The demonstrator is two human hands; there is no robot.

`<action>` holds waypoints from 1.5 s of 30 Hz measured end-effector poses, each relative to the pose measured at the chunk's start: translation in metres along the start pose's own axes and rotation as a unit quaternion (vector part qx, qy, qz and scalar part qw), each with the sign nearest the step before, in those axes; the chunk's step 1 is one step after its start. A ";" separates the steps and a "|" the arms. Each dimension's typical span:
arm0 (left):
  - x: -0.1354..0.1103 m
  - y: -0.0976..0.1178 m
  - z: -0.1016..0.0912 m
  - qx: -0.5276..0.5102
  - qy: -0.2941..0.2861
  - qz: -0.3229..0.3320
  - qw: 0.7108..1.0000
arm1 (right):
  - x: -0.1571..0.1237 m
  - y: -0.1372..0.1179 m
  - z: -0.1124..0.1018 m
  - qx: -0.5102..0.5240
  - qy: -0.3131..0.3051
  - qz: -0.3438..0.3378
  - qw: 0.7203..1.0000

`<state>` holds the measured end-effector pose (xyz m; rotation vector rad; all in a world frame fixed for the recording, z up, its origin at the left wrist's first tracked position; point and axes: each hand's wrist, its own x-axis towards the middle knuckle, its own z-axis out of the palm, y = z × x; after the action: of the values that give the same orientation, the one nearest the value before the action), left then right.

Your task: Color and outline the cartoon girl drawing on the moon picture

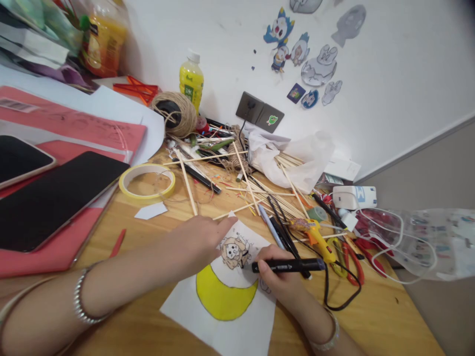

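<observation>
Wooden desk (393, 316), lower frame. Right hand (285, 287), right of centre: fingers closed round marker (293, 265). Left hand (195, 245), centre: on paper (230, 335), finger opening unclear.

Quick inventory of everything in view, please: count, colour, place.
drawing sheet: 1, white with yellow crescent, front centre
marker: 1, black, over sheet
tape roll: 1, yellow, left
dark-screened devices: 2, black, far left
folders: count unclear, red, beneath devices
bottles: 2, orange and yellow, back
large twine roll: 1, tan, back
wooden sticks: many, pale, middle
glue gun: 1, yellow, right
wall stickers: several, mixed, wall
small clutter: too jumbled to count, mixed, back
left hand: 1, bare, sheet's top
right hand: 1, bare, holding marker
</observation>
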<state>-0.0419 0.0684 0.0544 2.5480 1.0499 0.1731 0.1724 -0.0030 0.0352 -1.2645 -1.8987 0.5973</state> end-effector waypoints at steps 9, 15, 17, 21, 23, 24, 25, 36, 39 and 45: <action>0.000 -0.002 0.002 -0.002 0.014 0.011 1.000 | -0.002 0.000 0.001 -0.010 0.011 0.011 1.000; -0.001 -0.004 0.005 -0.005 0.019 0.010 1.000 | -0.002 0.003 0.000 0.014 0.066 0.034 0.997; -0.001 -0.007 0.007 -0.014 0.032 0.033 0.999 | -0.002 0.004 0.000 0.040 0.103 0.041 0.993; 0.000 -0.011 0.011 -0.043 0.053 0.069 0.995 | -0.002 0.006 -0.002 0.104 0.148 0.041 0.983; 0.001 -0.011 0.011 -0.055 0.055 0.076 0.994 | -0.002 0.005 -0.002 0.114 0.132 0.025 0.984; 0.002 -0.010 0.011 -0.055 0.055 0.078 0.994 | -0.002 0.005 -0.002 0.113 0.119 0.019 0.986; 0.002 -0.010 0.010 -0.050 0.055 0.077 0.994 | -0.001 0.004 -0.002 0.110 0.104 0.017 0.988; 0.003 -0.016 0.019 -0.051 0.115 0.095 0.987 | -0.001 0.004 0.000 0.092 0.076 -0.006 0.993; 0.006 -0.015 0.016 -0.079 0.121 0.097 0.985 | -0.003 0.006 0.000 0.123 0.111 0.002 0.986; 0.007 -0.010 0.013 -0.088 0.082 0.048 0.992 | -0.001 0.004 -0.001 0.102 0.074 -0.023 0.992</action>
<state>-0.0402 0.0760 0.0380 2.4563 0.9238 0.4866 0.1759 -0.0025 0.0321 -1.1003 -1.6942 0.6379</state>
